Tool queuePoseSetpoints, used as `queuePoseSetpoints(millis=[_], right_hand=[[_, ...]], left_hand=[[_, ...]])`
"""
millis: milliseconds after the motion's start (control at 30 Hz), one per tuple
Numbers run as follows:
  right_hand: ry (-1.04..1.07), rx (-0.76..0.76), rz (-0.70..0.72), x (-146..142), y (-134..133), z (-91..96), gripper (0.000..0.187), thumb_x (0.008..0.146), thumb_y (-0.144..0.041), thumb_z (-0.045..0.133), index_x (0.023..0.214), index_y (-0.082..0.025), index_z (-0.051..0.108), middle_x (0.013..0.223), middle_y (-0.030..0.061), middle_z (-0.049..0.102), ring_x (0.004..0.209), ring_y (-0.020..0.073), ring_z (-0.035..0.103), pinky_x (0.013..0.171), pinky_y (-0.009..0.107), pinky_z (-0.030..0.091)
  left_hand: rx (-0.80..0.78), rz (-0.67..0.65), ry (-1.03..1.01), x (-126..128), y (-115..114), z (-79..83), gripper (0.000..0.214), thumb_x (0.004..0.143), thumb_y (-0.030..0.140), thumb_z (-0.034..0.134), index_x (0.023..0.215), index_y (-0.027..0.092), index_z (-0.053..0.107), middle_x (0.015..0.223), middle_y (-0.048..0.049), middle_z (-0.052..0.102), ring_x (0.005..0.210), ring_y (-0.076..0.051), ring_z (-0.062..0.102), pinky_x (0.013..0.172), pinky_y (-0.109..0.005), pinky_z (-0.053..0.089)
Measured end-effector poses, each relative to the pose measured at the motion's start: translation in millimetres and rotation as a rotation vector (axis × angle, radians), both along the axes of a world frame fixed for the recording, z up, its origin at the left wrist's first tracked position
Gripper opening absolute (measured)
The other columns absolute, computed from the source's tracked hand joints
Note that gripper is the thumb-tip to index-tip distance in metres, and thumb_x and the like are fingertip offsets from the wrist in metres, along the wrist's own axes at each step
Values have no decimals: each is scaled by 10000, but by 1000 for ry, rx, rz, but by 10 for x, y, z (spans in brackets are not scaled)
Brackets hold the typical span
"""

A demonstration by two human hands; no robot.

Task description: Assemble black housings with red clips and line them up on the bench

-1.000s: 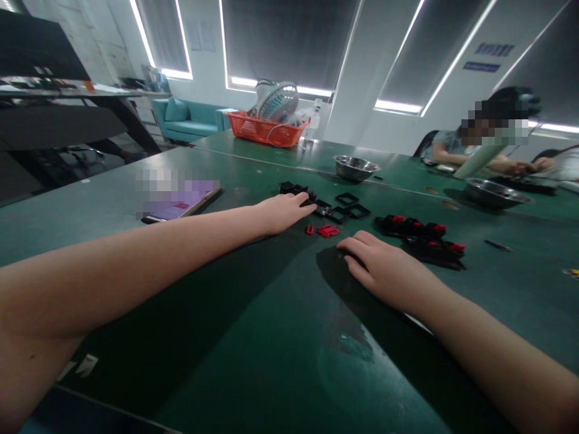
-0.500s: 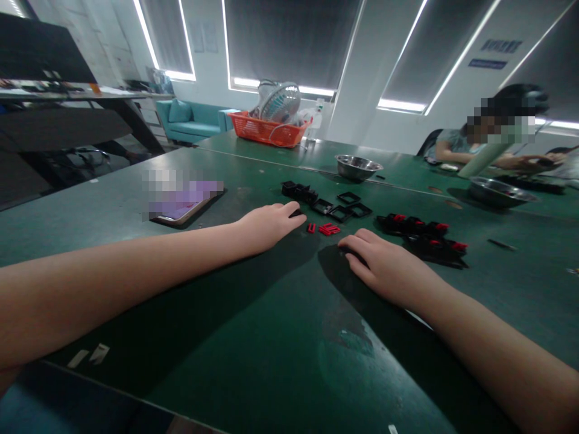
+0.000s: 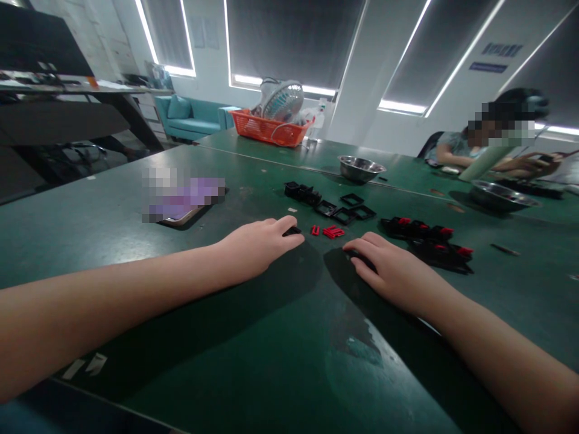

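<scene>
My left hand (image 3: 260, 244) is closed, with a small black plastic part (image 3: 292, 231) pinched between thumb and forefinger. To its right, my right hand (image 3: 389, 265) rests low over the table, fingers curled around a dark piece (image 3: 362, 259) mostly hidden beneath them. Between the hands, just beyond the fingertips, lie small red U-shaped clips (image 3: 333, 232). Behind them are several black square frames (image 3: 344, 216) and a cluster of black blocks (image 3: 302, 193). Beyond my right hand sit black assemblies with red clips (image 3: 418, 229), in two rows.
A phone (image 3: 187, 202) lies left on the green table (image 3: 271, 337). Metal bowls (image 3: 360, 169) (image 3: 500, 196) stand farther back, along with an orange basket (image 3: 269, 129). A thin dark stick (image 3: 504, 249) lies at right. Another person (image 3: 456, 144) works across the table.
My left hand has drawn back toward me and left, away from the black blocks, with the black part still in its pinch. My right hand has hardly moved.
</scene>
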State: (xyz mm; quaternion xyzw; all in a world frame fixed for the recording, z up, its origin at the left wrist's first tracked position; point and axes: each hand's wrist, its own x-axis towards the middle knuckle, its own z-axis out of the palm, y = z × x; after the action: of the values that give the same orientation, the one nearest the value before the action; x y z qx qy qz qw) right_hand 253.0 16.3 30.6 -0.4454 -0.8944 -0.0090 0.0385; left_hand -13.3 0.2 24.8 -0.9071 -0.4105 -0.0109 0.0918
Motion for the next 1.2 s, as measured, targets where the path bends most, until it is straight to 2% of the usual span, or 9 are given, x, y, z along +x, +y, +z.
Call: queuePoseSetpoints(millis=[233, 433, 667, 833, 1000, 1200], right_hand=[[13, -5, 2, 38, 23, -46, 297, 933, -271, 396, 1111, -175, 613, 1089, 115, 610, 874, 229, 662, 813, 413, 532], [46, 10, 16, 32, 49, -60, 288, 923, -282, 415, 1092, -182, 626, 1067, 113, 629, 846, 226, 664, 796, 413, 541], [55, 1, 15, 30, 40, -54, 297, 925, -286, 408, 1091, -173, 626, 1079, 123, 626, 837, 227, 660, 801, 431, 541], [47, -1, 12, 37, 47, -63, 314, 929, -295, 403, 1118, -167, 619, 1094, 127, 618, 870, 234, 660, 821, 431, 534], [40, -24, -6, 27, 40, -50, 319, 928, -295, 400, 1122, -166, 618, 1101, 128, 611, 881, 235, 660, 828, 425, 530], [60, -4, 9, 24, 39, -46, 301, 918, -287, 418, 1095, -172, 632, 1061, 121, 627, 846, 232, 663, 801, 425, 538]], left_hand=[[-28, -26, -79, -39, -17, -34, 465, 862, 61, 486, 1308, 191, 511, 1383, -154, 435, 1137, -265, 577, 961, -410, 499], [-90, -20, -183, 2, -48, -31, 478, 917, 93, 434, 1386, 189, 422, 1322, -147, 467, 1112, -257, 594, 947, -395, 508], [-168, 0, -349, 41, -48, -21, 389, 892, 160, 567, 1270, 116, 482, 1249, -135, 513, 1126, -238, 574, 1002, -368, 470], [-192, 11, -380, 37, -28, -21, 352, 890, 164, 575, 1236, 141, 514, 1224, -125, 539, 1080, -228, 594, 969, -370, 482], [-243, 12, -399, 32, -21, -20, 346, 902, 179, 564, 1243, 141, 514, 1181, -121, 597, 1120, -245, 578, 978, -389, 467], [-237, -16, -422, 28, -18, -35, 347, 880, 183, 603, 1217, 163, 522, 1171, -110, 620, 1092, -238, 585, 954, -377, 467]])
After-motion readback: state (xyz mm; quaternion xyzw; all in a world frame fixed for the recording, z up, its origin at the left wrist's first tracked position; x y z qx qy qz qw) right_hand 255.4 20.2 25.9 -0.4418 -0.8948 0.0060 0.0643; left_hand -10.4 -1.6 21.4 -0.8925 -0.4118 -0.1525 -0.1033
